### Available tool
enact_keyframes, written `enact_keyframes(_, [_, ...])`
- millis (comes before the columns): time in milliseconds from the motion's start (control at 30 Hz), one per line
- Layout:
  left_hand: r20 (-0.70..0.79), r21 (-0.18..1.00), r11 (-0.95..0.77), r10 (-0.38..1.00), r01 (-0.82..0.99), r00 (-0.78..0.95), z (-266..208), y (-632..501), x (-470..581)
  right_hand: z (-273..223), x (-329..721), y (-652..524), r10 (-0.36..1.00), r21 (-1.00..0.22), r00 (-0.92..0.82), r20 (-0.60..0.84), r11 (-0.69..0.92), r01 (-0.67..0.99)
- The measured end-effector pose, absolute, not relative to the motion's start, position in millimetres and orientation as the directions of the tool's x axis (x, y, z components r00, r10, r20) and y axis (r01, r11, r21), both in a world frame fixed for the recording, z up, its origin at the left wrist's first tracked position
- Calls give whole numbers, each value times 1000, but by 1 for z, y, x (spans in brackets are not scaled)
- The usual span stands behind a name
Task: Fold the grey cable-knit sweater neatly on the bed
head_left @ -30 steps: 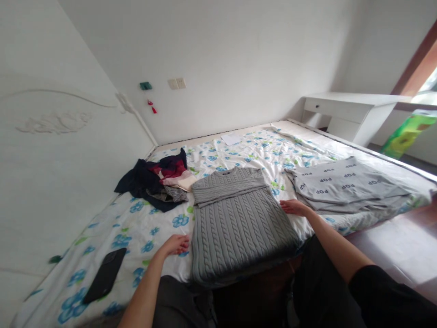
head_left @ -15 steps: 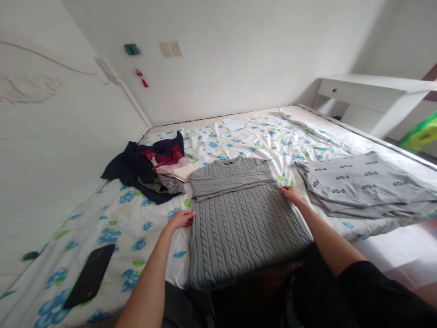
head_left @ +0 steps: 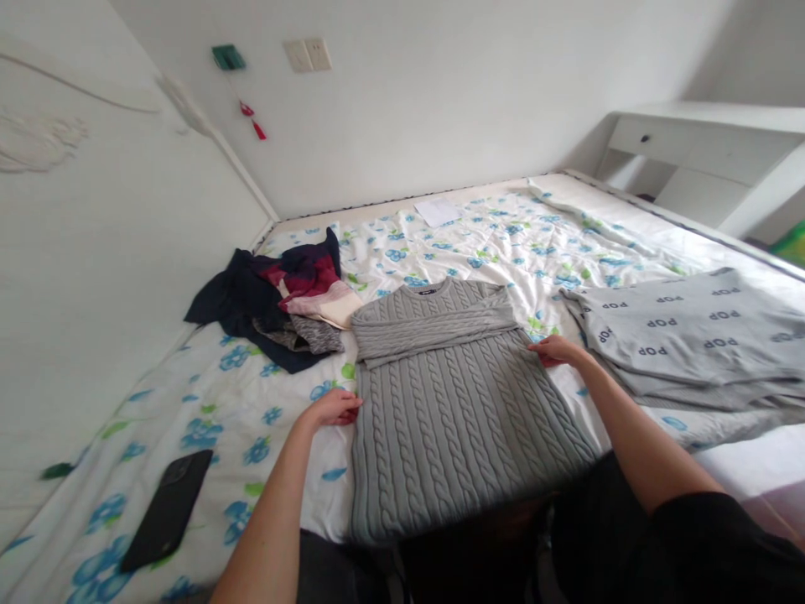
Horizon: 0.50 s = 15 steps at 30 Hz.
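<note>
- Sweater (head_left: pixel 465 419), grey cable-knit: spread on the flowered bedsheet (head_left: pixel 377 243), neckline farthest from the person, sleeves folded across the chest, body lying between both hands
- Left hand (head_left: pixel 336 407): fingertips at the sweater's left edge, below the sleeves; fingers narrowly curled, any pinch on the knit impossible to tell
- Right hand (head_left: pixel 558 351): at the right edge, near the sleeve fold; fingers close together, hold on the knit likewise uncertain
- Phone (head_left: pixel 168 507), black: left of the left forearm
</note>
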<state>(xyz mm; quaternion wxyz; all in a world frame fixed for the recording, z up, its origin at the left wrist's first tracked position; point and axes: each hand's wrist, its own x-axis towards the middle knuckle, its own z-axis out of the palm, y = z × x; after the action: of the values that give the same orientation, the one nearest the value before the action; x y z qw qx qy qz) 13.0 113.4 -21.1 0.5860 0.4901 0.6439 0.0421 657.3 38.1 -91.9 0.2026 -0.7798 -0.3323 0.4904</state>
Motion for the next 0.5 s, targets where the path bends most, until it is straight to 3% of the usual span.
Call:
enact_keyframes(133, [-750,586,522,638,620,171,-17,111,17,-83,657,27,713,-686,124,-691,-700,199])
enact_keyframes(500, [-825,473,498,539,727,167,-4,105,17,-64,656,14,694,-663,-39,-719,-669,336])
